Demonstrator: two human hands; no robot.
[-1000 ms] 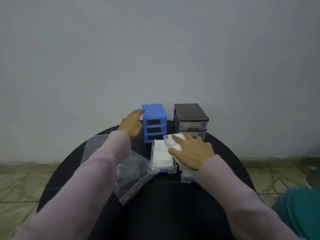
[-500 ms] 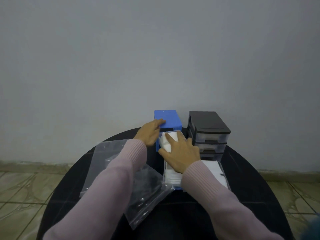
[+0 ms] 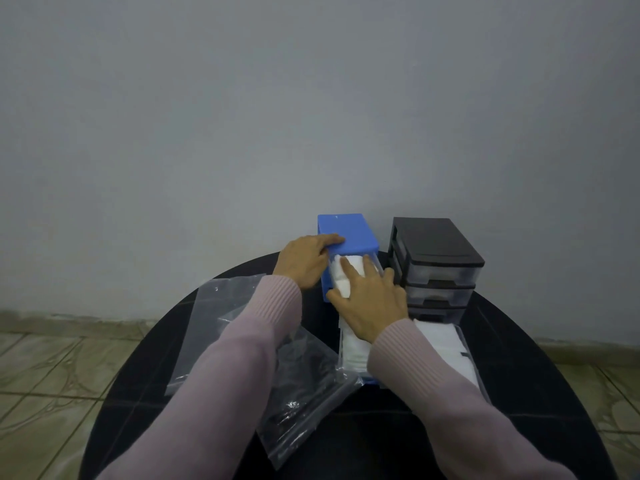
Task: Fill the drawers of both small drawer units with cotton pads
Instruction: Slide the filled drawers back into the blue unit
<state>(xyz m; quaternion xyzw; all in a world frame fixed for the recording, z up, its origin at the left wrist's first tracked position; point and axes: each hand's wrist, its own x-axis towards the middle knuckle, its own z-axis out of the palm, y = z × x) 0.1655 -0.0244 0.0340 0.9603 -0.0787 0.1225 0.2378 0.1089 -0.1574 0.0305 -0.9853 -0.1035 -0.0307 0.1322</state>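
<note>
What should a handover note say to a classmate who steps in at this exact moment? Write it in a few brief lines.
Left hand rests on the blue drawer unit, steadying it.
Right hand holds a clear drawer full of cotton pads at the blue unit's top slot.
Done: two more filled drawers lie on the black table; empty plastic bags lie left.
Left: seat all drawers; the black drawer unit lacks its bottom drawer.

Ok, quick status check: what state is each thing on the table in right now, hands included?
blue drawer unit: upright, top drawer partly in
top drawer: holds cotton pads
left hand: rests on the blue unit's top and side
right hand: grips the top drawer
black drawer unit: upright, upper drawers closed
loose drawers: on the table, filled with pads
plastic bags: lying flat
</note>
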